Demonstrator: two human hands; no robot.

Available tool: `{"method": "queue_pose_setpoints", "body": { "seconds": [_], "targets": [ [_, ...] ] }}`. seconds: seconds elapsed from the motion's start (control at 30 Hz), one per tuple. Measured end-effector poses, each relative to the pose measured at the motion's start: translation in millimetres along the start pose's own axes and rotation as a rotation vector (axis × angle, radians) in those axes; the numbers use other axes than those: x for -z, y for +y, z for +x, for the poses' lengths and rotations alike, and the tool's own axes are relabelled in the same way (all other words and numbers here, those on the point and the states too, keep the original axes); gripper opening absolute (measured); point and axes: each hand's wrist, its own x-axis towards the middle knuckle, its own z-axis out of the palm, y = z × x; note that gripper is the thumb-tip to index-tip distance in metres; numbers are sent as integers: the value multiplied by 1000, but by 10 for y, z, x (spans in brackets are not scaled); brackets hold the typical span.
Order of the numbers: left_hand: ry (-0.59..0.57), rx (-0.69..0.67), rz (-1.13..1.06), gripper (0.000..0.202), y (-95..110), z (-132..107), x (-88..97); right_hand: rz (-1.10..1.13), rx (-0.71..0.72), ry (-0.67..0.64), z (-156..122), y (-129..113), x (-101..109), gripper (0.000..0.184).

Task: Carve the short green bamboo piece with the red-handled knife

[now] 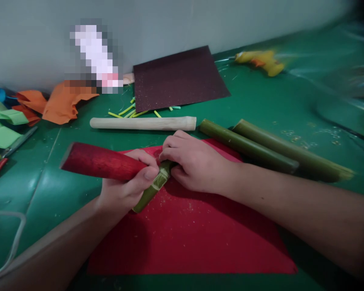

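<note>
My left hand [125,188] is closed around a short green bamboo piece [151,188] and a red roll [101,162] that sticks out to the left. My right hand [192,163] pinches the top of the same bamboo piece where the red roll meets it. Both hands rest over a red sheet [194,238] lying on the green table [261,105]. Fine sawdust speckles the sheet.
Two long green bamboo sticks [261,147] lie right of my hands. A pale peeled stick [142,123] lies behind them. A dark sandpaper sheet [178,79], a yellow glue gun [261,60], orange and green paper scraps [59,103] and red-handled scissors [6,155] sit around.
</note>
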Motion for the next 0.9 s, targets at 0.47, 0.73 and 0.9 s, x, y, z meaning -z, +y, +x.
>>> {"method": "queue_pose_setpoints", "body": {
  "seconds": [0.47, 0.73, 0.9],
  "targets": [
    [103, 64, -43, 53, 22, 20, -78, 5, 2, 13, -2, -6, 6, 26],
    [106, 1, -61, 54, 19, -2, -72, 5, 0, 16, 5, 5, -4, 24],
    [52, 34, 2, 48, 37, 15, -44, 18, -8, -14, 4, 7, 8, 26]
  ]
}}
